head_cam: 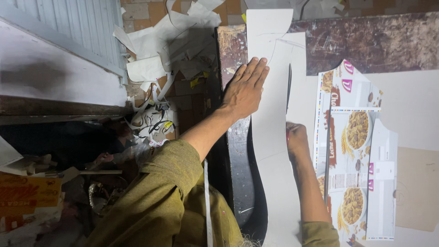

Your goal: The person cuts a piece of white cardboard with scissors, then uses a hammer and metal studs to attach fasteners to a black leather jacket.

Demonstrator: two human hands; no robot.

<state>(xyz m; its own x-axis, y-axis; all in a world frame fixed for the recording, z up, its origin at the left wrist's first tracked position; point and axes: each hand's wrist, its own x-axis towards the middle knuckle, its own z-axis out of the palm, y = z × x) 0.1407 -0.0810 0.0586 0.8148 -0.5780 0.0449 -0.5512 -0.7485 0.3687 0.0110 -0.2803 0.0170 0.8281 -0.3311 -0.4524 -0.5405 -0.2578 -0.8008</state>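
Note:
My left hand (244, 89) lies flat, fingers together, pressing on a long curved white paper pattern piece (270, 123) laid over a white sheet (411, 100) on a dark worktable (366, 43). My right hand (296, 139) is closed around the handle of a thin dark blade (289, 87) that runs along the pattern's right edge. Both forearms reach in from olive green sleeves at the bottom.
A flattened printed cereal carton (350, 151) lies right of my right hand, with a tan cardboard piece (418, 187) beyond it. White paper offcuts (160, 50) litter the brick floor at the left. An orange box (27, 196) sits at the lower left.

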